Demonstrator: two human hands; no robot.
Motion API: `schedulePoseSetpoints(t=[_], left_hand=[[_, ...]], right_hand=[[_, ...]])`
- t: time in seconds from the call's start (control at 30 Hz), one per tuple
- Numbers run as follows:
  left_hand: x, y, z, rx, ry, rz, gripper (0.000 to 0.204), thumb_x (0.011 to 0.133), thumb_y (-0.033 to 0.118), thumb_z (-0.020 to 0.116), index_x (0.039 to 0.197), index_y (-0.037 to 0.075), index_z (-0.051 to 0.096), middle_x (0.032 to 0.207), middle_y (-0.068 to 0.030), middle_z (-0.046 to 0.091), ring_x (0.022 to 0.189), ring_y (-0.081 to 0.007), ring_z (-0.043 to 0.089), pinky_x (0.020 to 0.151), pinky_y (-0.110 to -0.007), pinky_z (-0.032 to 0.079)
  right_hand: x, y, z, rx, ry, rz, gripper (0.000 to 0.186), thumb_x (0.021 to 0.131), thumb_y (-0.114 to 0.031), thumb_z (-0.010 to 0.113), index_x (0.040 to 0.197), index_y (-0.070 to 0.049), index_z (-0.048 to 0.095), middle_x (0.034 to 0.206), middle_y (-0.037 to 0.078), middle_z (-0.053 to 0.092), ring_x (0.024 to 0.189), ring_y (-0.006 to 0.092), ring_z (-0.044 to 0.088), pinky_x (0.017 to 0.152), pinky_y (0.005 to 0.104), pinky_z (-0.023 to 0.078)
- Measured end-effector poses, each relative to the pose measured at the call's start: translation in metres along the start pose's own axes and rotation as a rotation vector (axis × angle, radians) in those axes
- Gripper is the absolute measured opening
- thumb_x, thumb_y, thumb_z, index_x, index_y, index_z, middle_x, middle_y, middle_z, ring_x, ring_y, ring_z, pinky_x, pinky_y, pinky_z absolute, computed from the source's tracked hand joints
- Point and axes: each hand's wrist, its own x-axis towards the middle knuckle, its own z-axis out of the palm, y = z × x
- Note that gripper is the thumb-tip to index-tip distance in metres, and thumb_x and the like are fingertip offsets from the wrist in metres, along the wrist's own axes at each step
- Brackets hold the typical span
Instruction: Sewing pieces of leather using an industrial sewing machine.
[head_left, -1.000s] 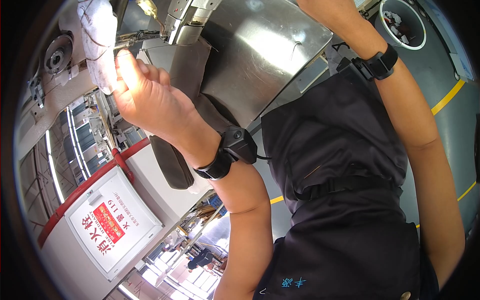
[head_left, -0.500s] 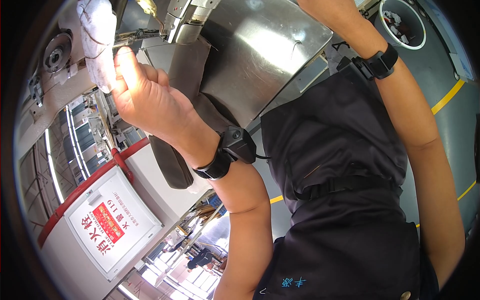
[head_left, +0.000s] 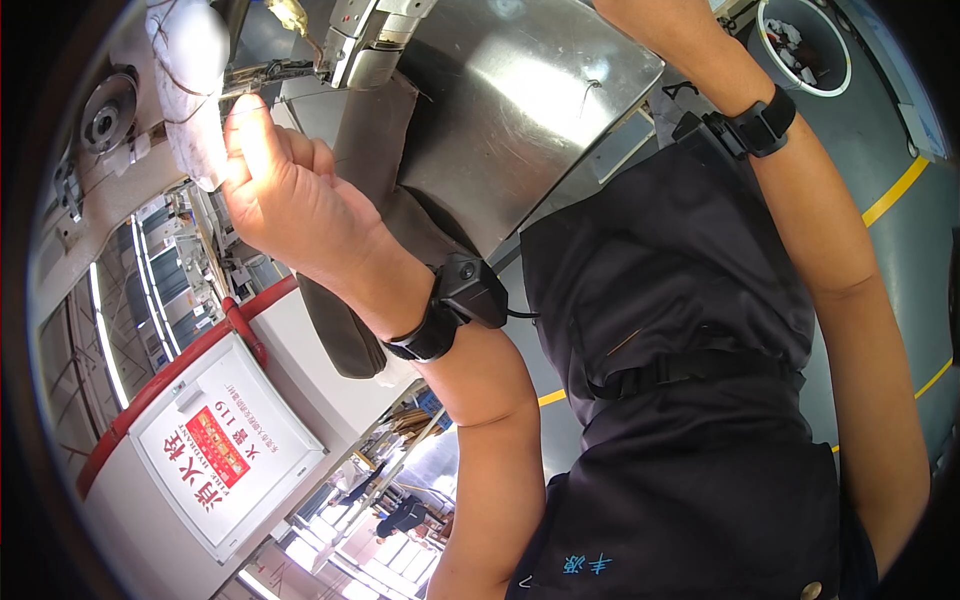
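At the upper left my left hand [head_left: 290,190] is closed, thumb and fingers pressed together, beside a white cloth-wrapped part [head_left: 190,90] tied with thin cord. Whatever lies inside the fingers is hidden. Just above them runs a thin metal rod, and the grey metal head [head_left: 372,45] of what looks like a sewing machine is close by. Dark brown sheet material [head_left: 378,150] hangs along a shiny metal table [head_left: 540,90], to the right of this hand. Only the base of my right hand [head_left: 660,25] shows at the top edge; its fingers are cut off from view.
A white bin [head_left: 850,75] with scraps stands on the floor at the upper right. A white fire-hydrant cabinet [head_left: 290,400] and red pipe [head_left: 160,375] are at the lower left. A round metal wheel [head_left: 108,110] sits at the far left. My dark apron [head_left: 680,260] fills the middle.
My left hand has shifted very slightly left, still closed. A bright glare has grown on the white wrapped part and the fingers. The right arm looks the same.
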Motion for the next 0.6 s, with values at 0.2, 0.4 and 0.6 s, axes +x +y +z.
schedulePoseSetpoints(t=[0.2,0.4,0.6], left_hand=[[-0.001,0.003,-0.001,-0.012,-0.008,-0.007,0.018,0.097,0.01,0.071,0.085,0.005,0.059,0.064,0.0043,0.039,0.053,-0.004,0.031,0.046,-0.023,0.023],[-0.001,0.004,-0.001,0.01,0.027,-0.015,0.012,0.096,0.01,0.073,0.092,0.001,0.066,0.07,0.0017,0.048,0.057,-0.0052,0.04,0.048,-0.022,0.028],[0.001,0.001,-0.005,0.136,0.053,0.061,0.013,0.094,0.008,0.074,0.101,-0.004,0.073,0.074,0.0002,0.055,0.06,-0.0059,0.044,0.05,-0.022,0.029]], right_hand=[[-0.001,0.002,0.003,-0.011,-0.007,0.005,0.023,0.09,-0.015,0.064,0.104,0.001,0.074,0.104,0.018,0.07,0.104,0.0333,0.063,0.097,0.0437,0.047],[0.007,-0.006,-0.011,0.128,0.041,0.06,0.024,0.091,-0.012,0.063,0.108,0.002,0.071,0.103,0.02,0.07,0.099,0.0349,0.065,0.091,0.0445,0.05],[0.01,-0.062,-0.054,0.616,0.162,0.154,0.019,0.092,-0.013,0.068,0.107,0.0,0.069,0.092,0.018,0.069,0.079,0.0342,0.067,0.07,0.0393,0.054]])
